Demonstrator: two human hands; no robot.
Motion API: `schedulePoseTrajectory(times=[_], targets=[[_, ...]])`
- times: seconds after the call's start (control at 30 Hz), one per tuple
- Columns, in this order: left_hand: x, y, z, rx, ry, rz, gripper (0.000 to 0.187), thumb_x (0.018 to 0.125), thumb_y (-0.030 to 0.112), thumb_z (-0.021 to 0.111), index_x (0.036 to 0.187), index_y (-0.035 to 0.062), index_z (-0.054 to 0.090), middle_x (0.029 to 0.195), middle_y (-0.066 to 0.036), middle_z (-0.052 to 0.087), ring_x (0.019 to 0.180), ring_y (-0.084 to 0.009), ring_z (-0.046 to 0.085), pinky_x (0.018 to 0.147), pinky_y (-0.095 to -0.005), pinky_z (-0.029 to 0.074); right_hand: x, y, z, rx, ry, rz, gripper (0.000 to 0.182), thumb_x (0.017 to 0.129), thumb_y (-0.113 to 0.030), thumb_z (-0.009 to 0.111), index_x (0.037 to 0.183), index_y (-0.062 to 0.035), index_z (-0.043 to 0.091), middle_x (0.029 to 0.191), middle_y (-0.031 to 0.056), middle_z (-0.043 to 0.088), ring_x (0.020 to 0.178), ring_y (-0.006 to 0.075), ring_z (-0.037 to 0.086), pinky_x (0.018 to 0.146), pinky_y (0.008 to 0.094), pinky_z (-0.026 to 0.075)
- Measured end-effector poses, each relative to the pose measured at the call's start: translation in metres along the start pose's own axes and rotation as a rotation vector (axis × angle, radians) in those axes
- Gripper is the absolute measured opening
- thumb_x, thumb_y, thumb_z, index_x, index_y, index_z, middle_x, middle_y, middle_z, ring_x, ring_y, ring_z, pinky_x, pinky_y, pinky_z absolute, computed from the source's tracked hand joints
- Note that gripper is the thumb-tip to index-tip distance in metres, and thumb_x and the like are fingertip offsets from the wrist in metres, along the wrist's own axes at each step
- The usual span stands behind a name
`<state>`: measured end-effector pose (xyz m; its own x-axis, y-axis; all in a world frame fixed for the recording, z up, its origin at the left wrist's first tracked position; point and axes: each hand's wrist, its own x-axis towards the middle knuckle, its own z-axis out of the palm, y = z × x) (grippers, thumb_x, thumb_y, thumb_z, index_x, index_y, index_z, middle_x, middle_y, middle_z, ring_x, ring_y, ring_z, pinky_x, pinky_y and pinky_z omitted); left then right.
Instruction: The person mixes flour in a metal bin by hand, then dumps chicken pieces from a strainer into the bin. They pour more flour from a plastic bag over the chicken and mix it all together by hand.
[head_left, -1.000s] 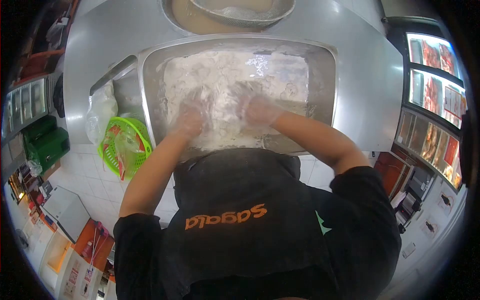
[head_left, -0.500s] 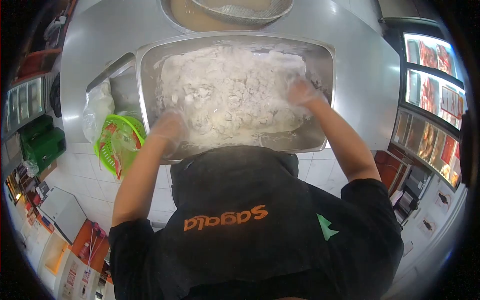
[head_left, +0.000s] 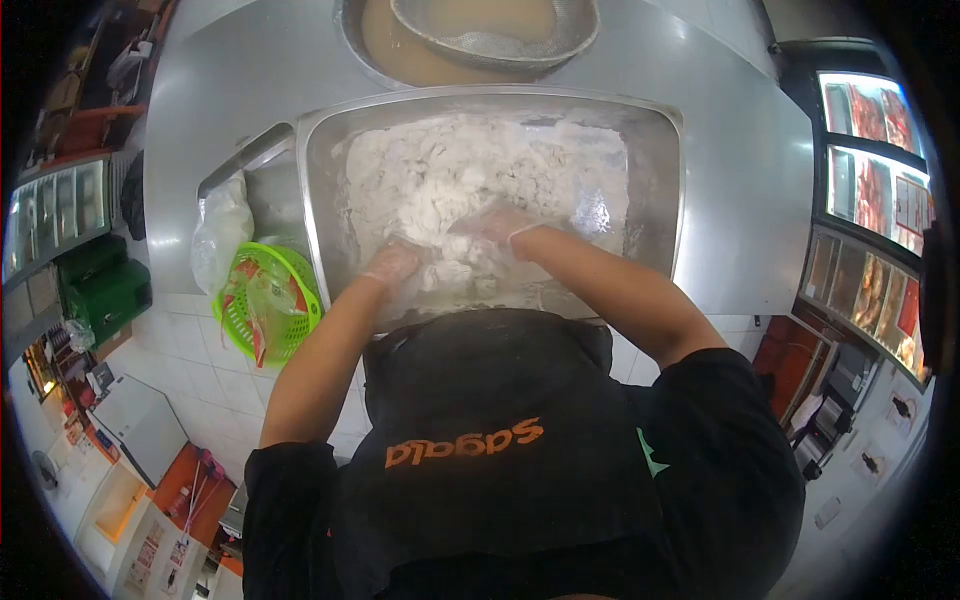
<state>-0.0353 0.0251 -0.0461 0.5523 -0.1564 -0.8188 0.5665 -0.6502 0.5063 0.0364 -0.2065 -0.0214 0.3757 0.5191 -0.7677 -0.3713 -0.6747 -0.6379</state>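
A large metal tray (head_left: 655, 190) holds white flour (head_left: 400, 165) with floury lumps in it. My left hand (head_left: 396, 265), in a clear glove, is low in the flour at the tray's left front. My right hand (head_left: 497, 228), also gloved, reaches into the flour near the middle, beside a loose white heap. The fingers of both hands are blurred and partly covered by flour, so what they hold cannot be made out.
Behind the tray stands a round basin (head_left: 375, 50) of cloudy liquid with a mesh strainer (head_left: 500, 45). To the left are a plastic bag (head_left: 222, 235) and a green basket (head_left: 290, 335) with red-marked wrappers. Lit display cases (head_left: 865, 180) stand at the right.
My right hand has moved left, from the tray's right side to its middle. The hands are closer together, and flour is heaped between them. The whole view has shifted slightly.
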Motion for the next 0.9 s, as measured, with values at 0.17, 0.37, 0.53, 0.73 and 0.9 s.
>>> schedulePoseTrajectory(times=[0.17,0.37,0.53,0.73,0.9], targets=[[-0.006,-0.025,-0.015,0.717,0.295,0.461,0.036,0.093,0.021,0.057,0.124,0.0028,0.064,0.114,-0.016,0.069,0.099,-0.0269,0.066,0.088,-0.0366,0.05,-0.052,-0.037,-0.03,-0.315,0.273,-0.243,0.083,0.08,-0.035,0.076,0.147,-0.0032,0.039,0.132,0.0201,0.059,0.118,0.0296,0.057,0.101,0.0374,0.045],[-0.012,-0.02,-0.037,0.054,0.398,0.121,0.053,0.101,0.039,0.043,0.142,0.0061,0.049,0.143,-0.019,0.05,0.133,-0.0296,0.047,0.11,-0.0389,0.038,-0.078,-0.006,-0.093,0.099,0.465,0.083,0.068,0.087,-0.025,0.068,0.147,-0.0066,0.042,0.145,0.0161,0.051,0.128,0.0307,0.053,0.109,0.0341,0.042],[0.017,0.032,-0.053,-0.237,0.363,0.138,0.073,0.097,0.055,0.044,0.153,0.009,0.032,0.161,-0.014,0.025,0.147,-0.0284,0.025,0.115,-0.0454,0.029,-0.023,-0.014,-0.092,1.007,0.451,0.185,0.058,0.089,-0.013,0.064,0.144,-0.0087,0.047,0.142,0.0165,0.054,0.131,0.0291,0.051,0.112,0.0401,0.041],[0.076,0.04,-0.05,-0.75,0.066,-0.125,0.089,0.091,0.069,0.046,0.157,0.0169,0.022,0.165,-0.01,0.011,0.148,-0.0394,0.019,0.114,-0.0618,0.02,0.021,-0.029,-0.063,0.244,0.171,-0.165,0.066,0.092,-0.029,0.058,0.152,-0.0134,0.035,0.15,0.0168,0.044,0.14,0.0283,0.04,0.117,0.0393,0.034],[-0.007,0.041,-0.072,0.288,-0.218,0.036,0.069,0.091,0.05,0.054,0.147,0.012,0.043,0.15,-0.022,0.041,0.145,-0.0375,0.028,0.119,-0.0516,0.02,-0.038,-0.07,-0.068,-0.29,0.006,0.2,0.053,0.088,-0.03,0.063,0.136,-0.0073,0.056,0.135,0.0204,0.056,0.121,0.0314,0.058,0.113,0.0377,0.039]])
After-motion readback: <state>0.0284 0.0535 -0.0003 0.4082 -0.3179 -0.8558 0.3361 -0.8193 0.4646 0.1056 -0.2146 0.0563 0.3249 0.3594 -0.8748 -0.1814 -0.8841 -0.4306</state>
